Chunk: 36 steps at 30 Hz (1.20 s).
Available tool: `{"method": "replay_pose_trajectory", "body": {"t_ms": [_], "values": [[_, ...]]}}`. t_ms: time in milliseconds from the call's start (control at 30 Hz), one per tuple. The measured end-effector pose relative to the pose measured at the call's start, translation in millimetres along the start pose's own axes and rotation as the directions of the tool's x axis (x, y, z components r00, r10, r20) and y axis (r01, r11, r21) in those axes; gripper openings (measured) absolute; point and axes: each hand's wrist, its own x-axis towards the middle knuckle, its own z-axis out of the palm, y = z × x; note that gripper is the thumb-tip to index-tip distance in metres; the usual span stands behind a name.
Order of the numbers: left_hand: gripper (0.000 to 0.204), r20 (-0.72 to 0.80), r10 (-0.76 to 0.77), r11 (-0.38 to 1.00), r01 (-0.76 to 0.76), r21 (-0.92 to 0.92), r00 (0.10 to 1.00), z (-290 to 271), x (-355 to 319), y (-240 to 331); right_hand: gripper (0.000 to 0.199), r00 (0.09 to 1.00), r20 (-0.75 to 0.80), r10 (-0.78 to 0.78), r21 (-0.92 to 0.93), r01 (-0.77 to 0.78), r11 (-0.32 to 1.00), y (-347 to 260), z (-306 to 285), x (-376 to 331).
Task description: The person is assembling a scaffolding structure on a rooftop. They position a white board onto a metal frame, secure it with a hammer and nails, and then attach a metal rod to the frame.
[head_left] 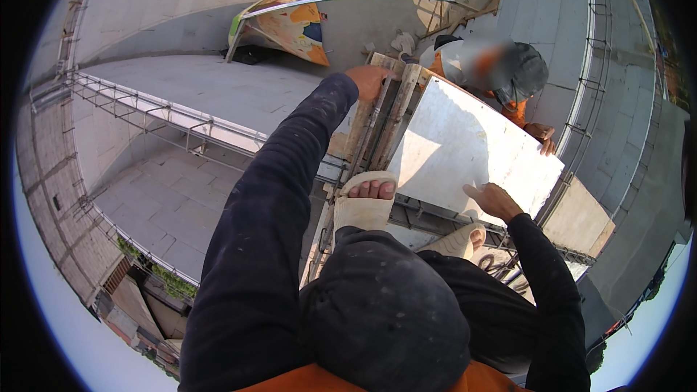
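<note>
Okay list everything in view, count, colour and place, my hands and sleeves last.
White panel: one, white, right of centre
Wooden beams: at least two, brown, left of the panel
Tan board: one, tan, right of the panel
Co-worker: one, partly in orange, beyond the panel
Printed sheet: one, multicoloured, upper left of centre
Steel bars: many, dark, both sides
Grey slabs: many, grey, left and right
Greenery: patches, green, lower left
Sandals: two, cream, centre
Left hand: one, bare, at the beams' far end
Right hand: one, bare, at the panel's near edge
Sleeves: two, dark, running in from below
</note>
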Motion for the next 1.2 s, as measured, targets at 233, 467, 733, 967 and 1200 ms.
{"method": "replay_pose_trajectory", "body": {"t_ms": [233,467,733,967,1200], "values": [[0.040,-0.006,0.011,0.999,-0.011,0.042,1.000,-5.5,6.5,-3.8,0.091,1.000,-0.004,0.014,0.014,-0.013,1.000,-7.7,-3.3,-4.0],[0.041,-0.074,0.057,0.994,-0.049,0.100,0.996,0.3,-0.8,-2.3,0.091,1.000,-0.001,0.009,0.011,-0.009,1.000,2.0,1.9,5.3],[0.045,-0.116,0.045,0.993,-0.033,0.109,0.992,8.1,-9.7,5.3,0.093,1.000,-0.009,-0.027,0.003,0.027,1.000,11.0,7.3,12.1],[0.042,0.012,0.012,0.998,-0.013,0.063,1.000,-6.0,6.5,-4.7,0.094,1.000,0.014,0.025,0.021,-0.026,0.999,-9.2,-1.5,-2.3],[0.033,-0.134,0.057,0.995,-0.045,0.088,0.989,-2.6,-3.3,10.6,0.093,0.998,-0.017,-0.058,-0.008,0.058,0.998,11.9,10.4,10.1]]}}
